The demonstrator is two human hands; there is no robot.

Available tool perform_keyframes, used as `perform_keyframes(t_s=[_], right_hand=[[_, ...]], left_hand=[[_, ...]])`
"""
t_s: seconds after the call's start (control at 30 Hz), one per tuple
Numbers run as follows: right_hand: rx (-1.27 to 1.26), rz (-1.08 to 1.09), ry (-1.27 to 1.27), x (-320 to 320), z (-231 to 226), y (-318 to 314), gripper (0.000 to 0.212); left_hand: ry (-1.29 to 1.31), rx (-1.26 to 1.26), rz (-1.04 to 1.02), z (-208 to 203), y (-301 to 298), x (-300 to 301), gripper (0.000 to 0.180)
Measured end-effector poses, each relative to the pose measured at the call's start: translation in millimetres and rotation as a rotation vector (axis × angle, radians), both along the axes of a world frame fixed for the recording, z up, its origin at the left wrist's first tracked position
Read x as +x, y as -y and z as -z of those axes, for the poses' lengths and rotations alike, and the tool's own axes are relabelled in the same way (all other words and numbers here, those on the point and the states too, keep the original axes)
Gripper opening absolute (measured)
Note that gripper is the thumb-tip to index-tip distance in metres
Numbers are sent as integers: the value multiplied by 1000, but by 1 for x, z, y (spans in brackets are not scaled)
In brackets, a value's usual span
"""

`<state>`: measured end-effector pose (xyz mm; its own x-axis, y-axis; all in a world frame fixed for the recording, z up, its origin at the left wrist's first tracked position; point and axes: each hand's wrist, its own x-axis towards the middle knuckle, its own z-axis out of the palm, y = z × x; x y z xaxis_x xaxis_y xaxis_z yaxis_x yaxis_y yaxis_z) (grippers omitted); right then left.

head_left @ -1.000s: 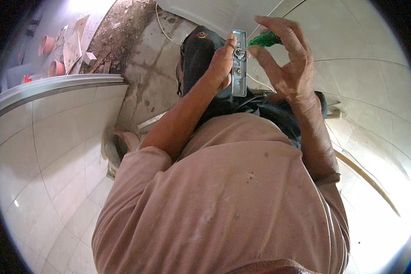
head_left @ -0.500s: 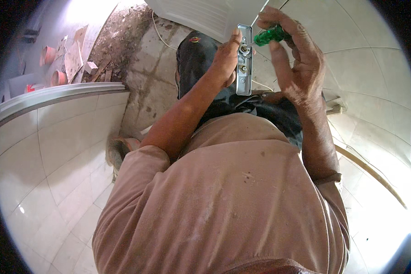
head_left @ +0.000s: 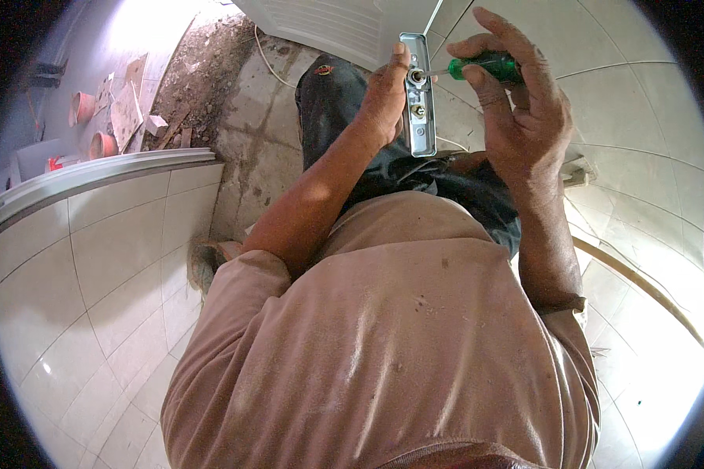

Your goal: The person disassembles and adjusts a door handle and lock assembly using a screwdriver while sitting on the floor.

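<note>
Screwdriver at the far fitting of a metal plate; work partway, by judgement

Nearest is the brown shirt [head_left: 383, 336], with both forearms reaching away past it. Beyond it, above the dark trousers [head_left: 332, 109], a narrow silvery metal plate [head_left: 419, 95] is held lengthwise, one end near, one far. The left hand [head_left: 383, 102] grips it from the left: thumb laid on the face by the far end, fingers wrapped behind. To the right, the right hand [head_left: 524, 117] pinches the green handle of a screwdriver [head_left: 497, 66] between thumb and fingers. Its shaft points left, and the tip appears to meet the far fitting [head_left: 416, 76] (exact contact too small to confirm).

Progress, judged: the far fitting is seated in the plate and being worked on. The near fitting [head_left: 419, 112] also sits in place, no tool on it. Whether either is fully tight, or is being fastened or loosened, cannot be told; finishing at the far fitting seems to remain.

Farther off: a white panel [head_left: 328, 27]; far left, loose rubble [head_left: 195, 70] and an orange-brown pot-like piece [head_left: 102, 145].
</note>
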<state>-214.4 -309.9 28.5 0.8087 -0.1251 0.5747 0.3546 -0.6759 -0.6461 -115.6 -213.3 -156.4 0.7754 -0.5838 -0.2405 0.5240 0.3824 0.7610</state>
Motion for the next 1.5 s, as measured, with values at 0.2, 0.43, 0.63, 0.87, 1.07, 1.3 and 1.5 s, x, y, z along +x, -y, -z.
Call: perform_keyframes(t_s=[0.2, 0.43, 0.63, 0.87, 1.07, 1.3, 1.5], right_hand=[[132, -62, 172, -2, 10, 15, 53], [301, 199, 67, -20, 4, 33, 34], [552, 231, -756, -17, 70, 52, 38], [871, 97, -767, -21, 82, 39, 52], [248, 225, -613, -18, 67, 41, 43], [-124, 306, -536, -27, 64, 41, 42], [545, 215, -684, -28, 62, 57, 34]], left_hand=[[-36, 45, 9, -17, 0, -4, 66], [-58, -16, 1, -23, -1, -10, 70], [-111, -318, 60, -41, 6, -11, 58], [-133, -390, 80, -60, 16, -15, 36], [-187, -521, 21, -35, 38, -16, 33], [-450, -621, 82, -23, 55, -13, 35], [-374, -567, 33, -60, 36, -26, 46]])
